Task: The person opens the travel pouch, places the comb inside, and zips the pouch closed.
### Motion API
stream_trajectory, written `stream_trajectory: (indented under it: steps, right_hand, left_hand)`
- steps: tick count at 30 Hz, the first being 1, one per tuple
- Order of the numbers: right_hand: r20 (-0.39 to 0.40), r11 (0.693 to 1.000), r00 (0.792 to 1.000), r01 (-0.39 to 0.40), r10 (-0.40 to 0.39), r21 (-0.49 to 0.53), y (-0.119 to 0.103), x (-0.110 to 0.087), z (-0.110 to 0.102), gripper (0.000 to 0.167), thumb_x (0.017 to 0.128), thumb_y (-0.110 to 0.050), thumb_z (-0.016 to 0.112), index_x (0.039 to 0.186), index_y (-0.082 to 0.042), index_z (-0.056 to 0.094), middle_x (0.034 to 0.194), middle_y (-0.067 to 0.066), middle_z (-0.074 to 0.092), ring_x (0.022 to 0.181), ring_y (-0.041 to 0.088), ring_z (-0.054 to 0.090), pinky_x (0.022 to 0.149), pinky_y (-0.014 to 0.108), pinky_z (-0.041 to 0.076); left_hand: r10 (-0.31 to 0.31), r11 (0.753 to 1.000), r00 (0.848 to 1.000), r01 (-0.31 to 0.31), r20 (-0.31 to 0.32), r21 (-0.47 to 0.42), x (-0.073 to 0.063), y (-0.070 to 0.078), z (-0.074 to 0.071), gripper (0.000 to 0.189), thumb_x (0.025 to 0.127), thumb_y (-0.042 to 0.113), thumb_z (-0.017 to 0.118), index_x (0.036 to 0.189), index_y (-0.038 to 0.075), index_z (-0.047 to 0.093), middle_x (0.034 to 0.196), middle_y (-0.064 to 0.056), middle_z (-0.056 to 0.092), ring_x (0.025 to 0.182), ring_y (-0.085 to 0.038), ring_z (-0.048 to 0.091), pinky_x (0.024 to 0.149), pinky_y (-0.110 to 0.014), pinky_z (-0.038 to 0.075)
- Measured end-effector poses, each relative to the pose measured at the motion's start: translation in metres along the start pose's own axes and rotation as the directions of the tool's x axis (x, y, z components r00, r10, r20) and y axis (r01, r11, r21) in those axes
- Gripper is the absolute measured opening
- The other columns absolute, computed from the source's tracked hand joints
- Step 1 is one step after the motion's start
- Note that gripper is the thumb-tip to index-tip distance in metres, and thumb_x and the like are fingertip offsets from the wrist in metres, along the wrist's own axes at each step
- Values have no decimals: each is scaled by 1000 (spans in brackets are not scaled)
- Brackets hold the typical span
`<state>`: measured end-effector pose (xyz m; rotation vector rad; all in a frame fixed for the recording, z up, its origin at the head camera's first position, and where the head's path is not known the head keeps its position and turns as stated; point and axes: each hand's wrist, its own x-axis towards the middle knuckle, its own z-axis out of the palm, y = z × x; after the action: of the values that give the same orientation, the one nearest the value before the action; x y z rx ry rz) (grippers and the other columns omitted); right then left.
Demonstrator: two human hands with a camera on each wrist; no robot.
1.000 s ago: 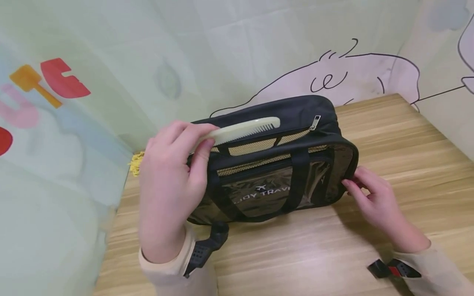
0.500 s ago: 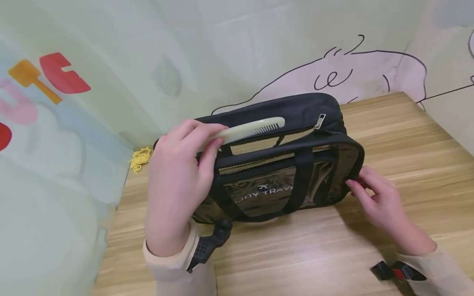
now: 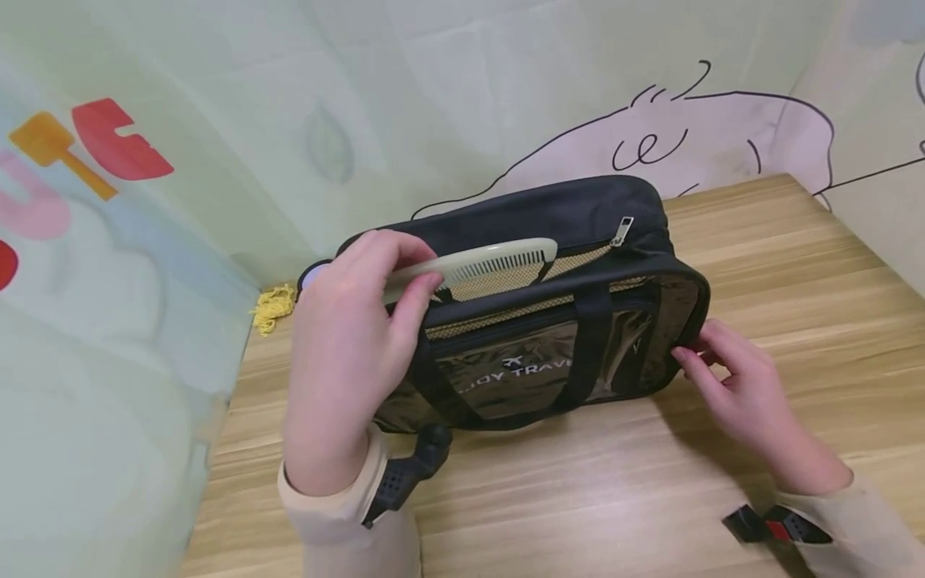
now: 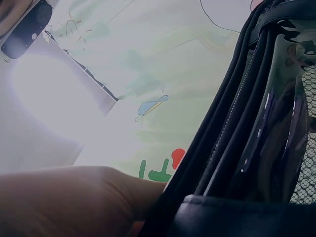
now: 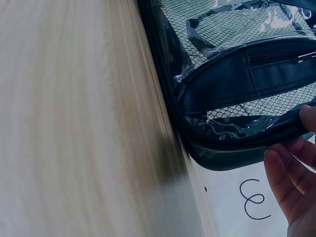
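A black travel bag (image 3: 520,369) with a clear front panel and white lettering stands upright on the table, its top unzipped. My left hand (image 3: 354,321) pinches a cream comb (image 3: 499,261) between thumb and fingers at the bag's opening. The comb lies lengthwise along the slot with its teeth showing; its left end is hidden by the hand. At the lower right edge of the bag, my right hand (image 3: 730,385) pinches the piping. The right wrist view shows that hand's fingertips (image 5: 276,170) on the bag's dark rim. In the left wrist view the comb is out of sight.
A metal zipper pull (image 3: 622,231) sits at the right end of the opening. Yellow stringy material (image 3: 273,308) lies at the table's left edge. The wooden table (image 3: 549,498) meets a printed curtain (image 3: 405,96) behind the bag.
The comb has tipped and sunk slightly towards the opening, so more of its toothed side shows. My left hand has shifted slightly right in view. The right hand keeps its hold on the bag's edge.
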<state>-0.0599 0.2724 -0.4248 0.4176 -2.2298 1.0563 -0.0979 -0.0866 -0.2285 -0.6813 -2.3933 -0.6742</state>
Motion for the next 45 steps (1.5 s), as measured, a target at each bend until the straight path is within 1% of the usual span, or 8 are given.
stream_trajectory:
  steps: [3, 7, 13, 21, 28, 34, 41, 45]
  right_hand:
    - [9, 1000, 1000, -8, 8, 9, -1, 1, 0, 37, 77, 23, 73, 107, 2, 71, 96, 1, 69, 87, -11, 59, 75, 5, 48]
    - [-1, 1000, 1000, 7, -7, 26, 1, 1, 0, 27, 83, 18, 72, 106, 3, 71, 95, 2, 69, 86, -10, 59, 74, 6, 48]
    - [-6, 999, 1000, 14, -14, 32, 3, 0, 0, 25, 84, 16, 71, 106, 3, 72, 95, 0, 69, 84, -10, 60, 74, 6, 48]
    - [-51, 1000, 998, 25, -24, 8, 4, -2, 2, 8, 94, 1, 72, 102, 2, 73, 85, 3, 66, 80, -11, 57, 63, 7, 46]
    - [-26, 1000, 1000, 2, -3, -14, 3, 0, 0, 16, 89, 8, 73, 103, 1, 73, 88, 0, 67, 83, -12, 57, 60, 8, 46]
    - [-38, 1000, 999, 5, -5, 3, 5, -1, 0, 22, 83, 17, 72, 100, 3, 72, 85, -1, 65, 79, -11, 57, 68, 6, 47]
    - [-50, 999, 999, 3, -1, 39, 4, -1, 1, 23, 80, 22, 71, 99, 7, 70, 84, 1, 64, 77, -11, 57, 70, 5, 47]
    - [-49, 999, 999, 14, -12, 52, 2, 1, 3, 28, 78, 25, 70, 100, 7, 71, 85, 3, 65, 78, -10, 58, 70, 5, 47]
  left_hand:
    - [-20, 1000, 999, 20, 25, 10, 0, 0, 0, 11, 97, 18, 73, 107, 11, 71, 104, -1, 72, 90, -17, 68, 74, -36, 51]
    - [-53, 998, 997, 52, 54, 19, 0, -1, 1, 10, 99, 19, 70, 106, 12, 71, 104, 0, 72, 89, -17, 67, 71, -36, 50]
    - [-63, 998, 996, 62, 66, 14, 1, -3, 2, 9, 100, 20, 68, 104, 13, 72, 102, 0, 72, 83, -16, 65, 68, -34, 48]
    - [-62, 998, 996, 60, 69, 28, -1, -2, 1, 9, 100, 20, 66, 104, 13, 71, 101, 1, 71, 76, -16, 60, 64, -33, 44]
    - [-61, 997, 995, 58, 78, 49, 0, -1, 1, 11, 102, 19, 62, 106, 13, 70, 101, 1, 70, 75, -17, 57, 64, -34, 43]
    - [-78, 996, 992, 72, 101, 56, 2, -1, 3, 12, 104, 20, 59, 105, 14, 70, 94, 2, 70, 69, -16, 55, 60, -34, 42]
    - [-88, 994, 993, 83, 77, 66, 2, 1, 5, 13, 102, 22, 60, 110, 15, 67, 93, 4, 71, 60, -14, 51, 52, -34, 38]
    - [-73, 996, 995, 69, 64, 61, 0, 3, 5, 13, 101, 21, 60, 110, 14, 67, 91, 4, 71, 56, -14, 48, 49, -33, 36]
